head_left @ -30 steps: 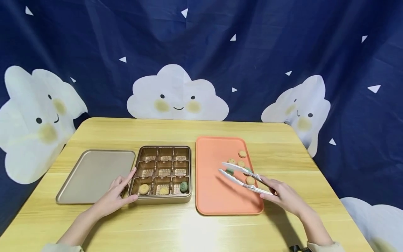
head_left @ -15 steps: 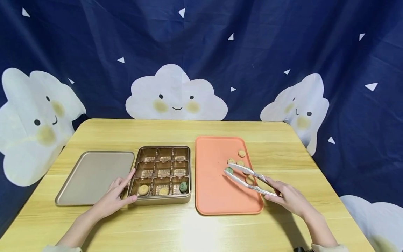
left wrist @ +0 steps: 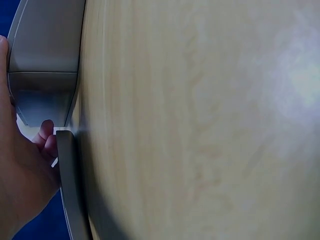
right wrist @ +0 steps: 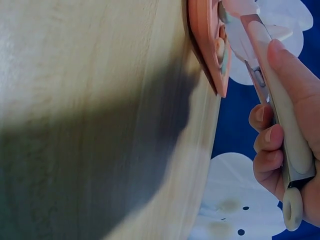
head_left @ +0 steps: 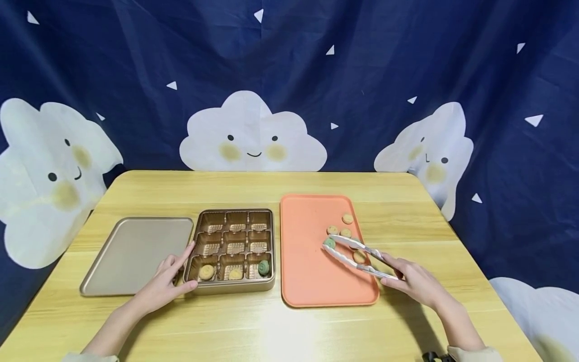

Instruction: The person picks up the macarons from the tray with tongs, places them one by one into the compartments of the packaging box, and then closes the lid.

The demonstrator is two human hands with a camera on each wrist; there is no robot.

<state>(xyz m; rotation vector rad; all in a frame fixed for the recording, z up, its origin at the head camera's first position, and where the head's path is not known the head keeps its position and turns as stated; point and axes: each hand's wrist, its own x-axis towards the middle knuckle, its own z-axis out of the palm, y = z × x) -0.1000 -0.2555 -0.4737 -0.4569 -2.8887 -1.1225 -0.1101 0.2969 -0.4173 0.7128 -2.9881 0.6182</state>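
Note:
My right hand (head_left: pixel 416 284) grips a pair of metal tongs (head_left: pixel 350 242) with pale handles. In the head view the tongs' tips lie on either side of a green cookie (head_left: pixel 329 242) on the orange tray (head_left: pixel 307 274). My left hand (head_left: pixel 158 289) rests at the left side of a brown-gold box (head_left: pixel 229 287), index finger and thumb stretched out against its edge. The box has a divided insert; its front row holds a yellow cookie (head_left: pixel 206 272), a smaller yellow cookie (head_left: pixel 235 274) and a green cookie (head_left: pixel 264 267).
A flat gold lid (head_left: pixel 140 256) lies left of the box, partly behind my left hand. Several yellow cookies, among them one cookie (head_left: pixel 347 218) near the back, lie along the tray's right side. A dark blue cloud-print curtain (head_left: pixel 289 60) hangs behind the wooden table (head_left: pixel 226 327).
The right hand and tongs have shifted slightly right, and the tongs' tips have come from over the tray to around the green cookie. The left hand has stayed at the box.

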